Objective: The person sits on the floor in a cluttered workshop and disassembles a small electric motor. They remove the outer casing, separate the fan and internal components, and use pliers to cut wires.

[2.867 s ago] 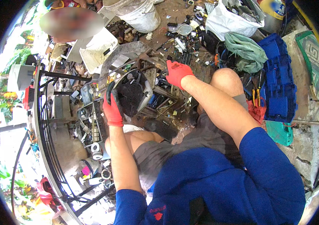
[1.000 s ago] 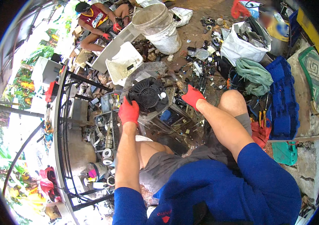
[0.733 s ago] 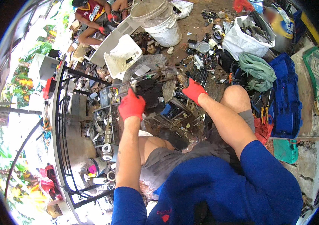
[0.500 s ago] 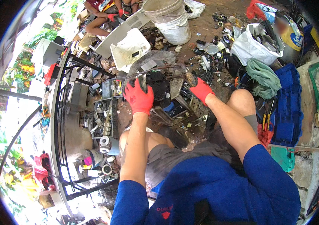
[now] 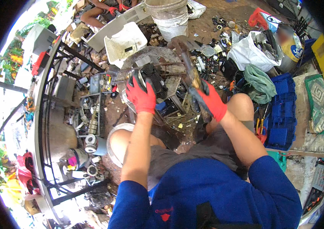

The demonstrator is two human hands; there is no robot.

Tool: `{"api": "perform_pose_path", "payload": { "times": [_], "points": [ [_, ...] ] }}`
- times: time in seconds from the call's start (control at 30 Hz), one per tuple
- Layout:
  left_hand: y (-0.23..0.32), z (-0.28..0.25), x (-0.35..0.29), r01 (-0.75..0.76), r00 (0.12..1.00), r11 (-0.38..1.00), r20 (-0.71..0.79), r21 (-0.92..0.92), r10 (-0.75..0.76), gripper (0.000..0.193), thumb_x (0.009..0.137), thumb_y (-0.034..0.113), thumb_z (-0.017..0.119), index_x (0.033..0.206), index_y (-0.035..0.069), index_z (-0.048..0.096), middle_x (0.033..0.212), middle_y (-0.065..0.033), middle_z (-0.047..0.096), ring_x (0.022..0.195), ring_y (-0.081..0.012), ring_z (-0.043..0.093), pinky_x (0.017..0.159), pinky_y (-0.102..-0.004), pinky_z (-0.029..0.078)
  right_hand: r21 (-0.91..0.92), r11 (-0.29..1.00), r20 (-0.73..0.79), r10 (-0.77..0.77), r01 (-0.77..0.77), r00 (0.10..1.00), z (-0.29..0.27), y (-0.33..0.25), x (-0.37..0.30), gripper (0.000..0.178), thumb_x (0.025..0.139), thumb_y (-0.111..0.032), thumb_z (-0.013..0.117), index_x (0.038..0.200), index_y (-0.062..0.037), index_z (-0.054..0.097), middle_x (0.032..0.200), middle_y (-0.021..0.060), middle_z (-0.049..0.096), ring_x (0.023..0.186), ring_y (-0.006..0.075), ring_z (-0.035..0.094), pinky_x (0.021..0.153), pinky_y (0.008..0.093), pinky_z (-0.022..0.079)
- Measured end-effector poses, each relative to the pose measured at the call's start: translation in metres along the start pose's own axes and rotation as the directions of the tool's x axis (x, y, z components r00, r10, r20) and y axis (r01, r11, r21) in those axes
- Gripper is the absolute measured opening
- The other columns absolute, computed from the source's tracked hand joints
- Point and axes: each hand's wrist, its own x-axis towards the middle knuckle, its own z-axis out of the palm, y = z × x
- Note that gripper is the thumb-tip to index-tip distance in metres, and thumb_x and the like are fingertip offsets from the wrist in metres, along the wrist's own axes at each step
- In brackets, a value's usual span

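Observation:
My right hand point(image 5: 212, 102), in a red glove with dark fingers, is closed round the worn wooden handle of a hammer point(image 5: 189, 66). The hammer's dark head points away from me, above the far side of the work stand. My left hand point(image 5: 141, 96), gloved alike, grips the near left side of a black finned metal part point(image 5: 157, 79). That part rests on a low, round-topped stand point(image 5: 129, 61) crossed by rusty metal bars point(image 5: 169, 64). The left fingertips are partly hidden against the part.
A white plastic housing point(image 5: 125, 44) and a dirty white bucket point(image 5: 166, 23) stand beyond the stand. Electronic scrap litters the ground to the right, near a white sack point(image 5: 251, 49). A blue tool case point(image 5: 282, 112) lies right. A metal-framed bench point(image 5: 42, 126) is left. Another person's red-gloved hands point(image 5: 118, 8) show at the top.
The hammer has come up and nearer to me in my right hand, showing more of its head and handle. My left hand remains on the finned part. The view has shifted slightly.

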Motion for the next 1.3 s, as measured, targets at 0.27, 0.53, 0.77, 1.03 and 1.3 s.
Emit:
{"api": "perform_pose_path", "payload": {
  "times": [0.27, 0.53, 0.77, 1.03, 1.3],
  "points": [
    [-0.017, 0.008, 0.028, -0.128, 0.990, 0.944, 0.019, -0.305, 0.141, 0.057, 0.084, 0.030, 0.065, 0.132, 0.002, 0.050, 0.131, -0.0276, 0.052, 0.121, -0.0442, 0.047, 0.103, -0.0495, 0.037, -0.509, 0.835, -0.129, 0.168, -0.210, 0.977, 0.032, 0.054, -0.058, 0.067, 0.092, -0.040, 0.062, 0.139, 0.0039, 0.043, 0.132, 0.0272, 0.054, 0.125, 0.0360, 0.052, 0.105, 0.0394, 0.040],
    [-0.025, 0.001, 0.026, -0.112, 0.991, 0.949, 0.042, -0.294, 0.130, 0.058, 0.087, 0.036, 0.061, 0.133, 0.003, 0.050, 0.126, -0.0214, 0.057, 0.120, -0.0384, 0.051, 0.104, -0.0479, 0.036, -0.657, 0.660, -0.017, -0.496, 0.364, 0.868, 0.004, 0.039, -0.060, 0.057, 0.098, -0.034, 0.053, 0.140, 0.0033, 0.042, 0.129, 0.0252, 0.056, 0.123, 0.0360, 0.052, 0.104, 0.0394, 0.040],
    [-0.021, 0.014, 0.025, -0.116, 0.982, 0.964, 0.118, -0.238, 0.147, 0.060, 0.088, 0.040, 0.059, 0.134, 0.003, 0.049, 0.130, -0.0214, 0.055, 0.123, -0.0420, 0.047, 0.108, -0.0502, 0.032, -0.638, 0.714, -0.291, 0.123, -0.288, 0.949, 0.029, 0.075, -0.026, 0.057, 0.100, -0.040, 0.046, 0.138, 0.0024, 0.044, 0.136, 0.0306, 0.047, 0.128, 0.0398, 0.046, 0.108, 0.0414, 0.036],
    [-0.030, 0.004, 0.027, -0.107, 0.988, 0.956, 0.080, -0.275, 0.134, 0.057, 0.088, 0.039, 0.059, 0.133, 0.005, 0.050, 0.128, -0.0205, 0.056, 0.121, -0.0392, 0.050, 0.107, -0.0496, 0.032, -0.689, 0.664, -0.117, -0.496, 0.289, 0.861, 0.025, 0.020, -0.054, 0.045, 0.100, -0.028, 0.050, 0.135, 0.0003, 0.046, 0.123, 0.0186, 0.055, 0.113, 0.0272, 0.054, 0.100, 0.0352, 0.042],
    [-0.024, 0.008, 0.022, -0.132, 0.988, 0.954, 0.044, -0.270, 0.149, 0.051, 0.088, 0.032, 0.060, 0.131, 0.004, 0.051, 0.125, -0.0211, 0.057, 0.118, -0.0391, 0.051, 0.103, -0.0474, 0.037, -0.579, 0.742, -0.236, 0.246, -0.339, 0.940, 0.026, 0.091, -0.057, 0.062, 0.097, -0.042, 0.051, 0.140, 0.0024, 0.042, 0.138, 0.0319, 0.047, 0.129, 0.0433, 0.045, 0.107, 0.0429, 0.037]
  ]
}}
